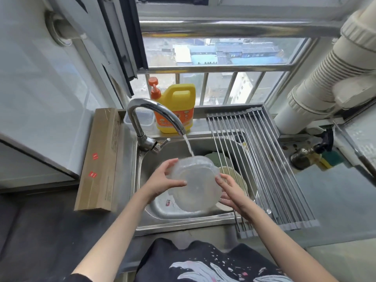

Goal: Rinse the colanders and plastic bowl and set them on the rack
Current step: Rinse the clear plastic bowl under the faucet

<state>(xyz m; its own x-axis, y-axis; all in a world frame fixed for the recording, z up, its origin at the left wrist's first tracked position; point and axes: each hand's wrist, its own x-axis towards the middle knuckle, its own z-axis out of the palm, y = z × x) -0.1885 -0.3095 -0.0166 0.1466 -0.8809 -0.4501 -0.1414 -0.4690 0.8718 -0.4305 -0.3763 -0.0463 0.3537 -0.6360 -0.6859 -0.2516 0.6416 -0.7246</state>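
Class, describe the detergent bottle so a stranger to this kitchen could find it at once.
Start at the steel sink under the window. On the ledge behind its curved faucet stands the detergent bottle. Nothing else there is bright yellow with an orange pump top.

Yellow detergent jug (176, 107) behind the faucet (151, 115); cardboard box (99, 161) left.

Soft daylight from the window (219, 58) — slight blur, strong wide-angle edge distortion.
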